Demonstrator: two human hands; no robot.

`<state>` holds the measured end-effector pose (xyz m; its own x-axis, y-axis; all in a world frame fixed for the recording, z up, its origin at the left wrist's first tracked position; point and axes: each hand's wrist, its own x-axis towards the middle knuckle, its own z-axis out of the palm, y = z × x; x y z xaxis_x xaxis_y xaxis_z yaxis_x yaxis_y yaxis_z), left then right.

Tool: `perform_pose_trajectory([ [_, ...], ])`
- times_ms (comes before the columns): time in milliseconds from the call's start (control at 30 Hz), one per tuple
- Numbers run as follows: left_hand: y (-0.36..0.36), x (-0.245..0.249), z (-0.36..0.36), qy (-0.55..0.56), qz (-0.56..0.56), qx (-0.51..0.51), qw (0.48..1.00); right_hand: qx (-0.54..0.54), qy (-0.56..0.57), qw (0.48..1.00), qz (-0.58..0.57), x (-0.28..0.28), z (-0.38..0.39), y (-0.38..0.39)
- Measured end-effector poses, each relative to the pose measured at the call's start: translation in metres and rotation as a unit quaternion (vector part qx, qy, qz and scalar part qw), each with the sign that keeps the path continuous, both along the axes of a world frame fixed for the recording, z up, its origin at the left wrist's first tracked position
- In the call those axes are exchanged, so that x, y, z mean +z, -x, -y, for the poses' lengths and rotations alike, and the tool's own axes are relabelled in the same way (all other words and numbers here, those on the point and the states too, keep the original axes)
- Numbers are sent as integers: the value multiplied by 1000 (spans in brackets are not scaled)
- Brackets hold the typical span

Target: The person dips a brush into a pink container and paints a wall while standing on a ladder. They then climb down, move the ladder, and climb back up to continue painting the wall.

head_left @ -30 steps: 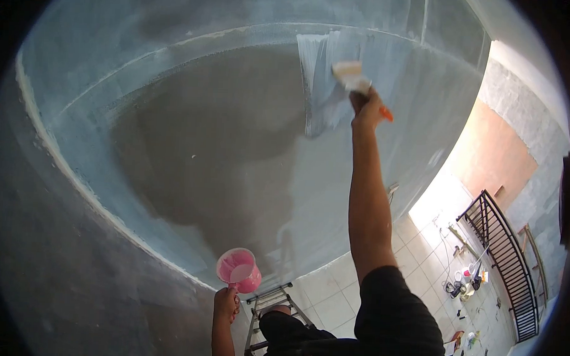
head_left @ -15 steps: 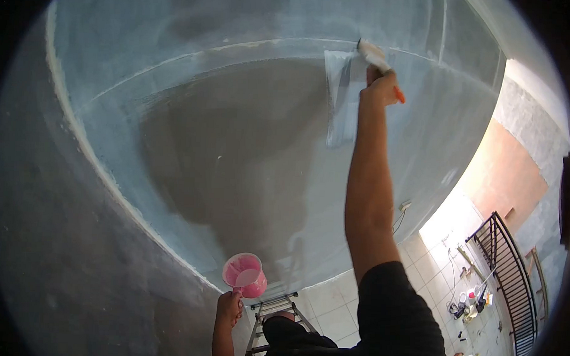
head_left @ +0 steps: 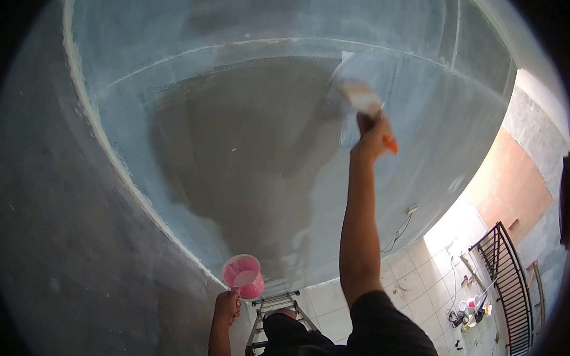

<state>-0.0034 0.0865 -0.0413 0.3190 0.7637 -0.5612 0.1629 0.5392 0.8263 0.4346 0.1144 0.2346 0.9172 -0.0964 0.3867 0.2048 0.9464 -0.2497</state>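
The right hand [head_left: 369, 140] is raised high on a straight arm against the wall [head_left: 141, 148]. Its fingers [head_left: 364, 125] are closed tight round the handle of a wide brush [head_left: 358, 96]. The pale bristle end sticks up and to the left out of the fist and lies against the wall, on a lighter, wet-looking streak. The orange tip of the handle pokes out below the hand on its right side.

The left hand [head_left: 227, 304] is held low, near the bottom edge of the view and well apart from the right. Its fingers are wrapped round the handle of a pink cup [head_left: 242, 276], which sits upright just above the fist with its open mouth showing pale paint inside.

The wall has a large darker grey patch in the middle, with a paler bluish band around it. The brush works at the upper right edge of that patch. Below the person's knees is a ladder [head_left: 274, 303], standing on a tiled floor [head_left: 413, 289]. A black railing [head_left: 511, 274] runs along the far right, with small pots and tools [head_left: 472, 307] on the floor beside it.
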Motion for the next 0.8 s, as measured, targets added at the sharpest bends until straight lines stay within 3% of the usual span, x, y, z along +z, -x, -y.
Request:
perform_pose_trajectory([
  [100, -2, 4, 0, -25, -1, 4, 1000, 16, -22, 1000, -4, 76, 5, -5],
  [200, 0, -3, -8, -18, 16, 2, 1000, 18, -18, 1000, 9, 86, -13, -7],
  [300, -5, 23, -2, -11, -53, -3, 999, 3, 14, 1000, 8, 33, -38, 5],
  [433, -2, 4, -3, -5, -34, 0, 999, 58, 113, 989, -73, -86, -31, 36],
  [533, 0, 1, -5, -5, 6, 6, 1000, 32, 165, 983, -71, -105, -11, 40],
  [633, 4, -1, -1, -6, 9, 4, 1000, -6, 143, 990, -1, -42, -3, 31],
  [700, 2, 0, -4, -7, 9, -4, 1000, -19, 65, 995, 78, 4, -12, 15],
  [800, 2, 3, -3, -7, 24, 7, 1000, -5, 34, 995, 96, 57, -20, 19],
])
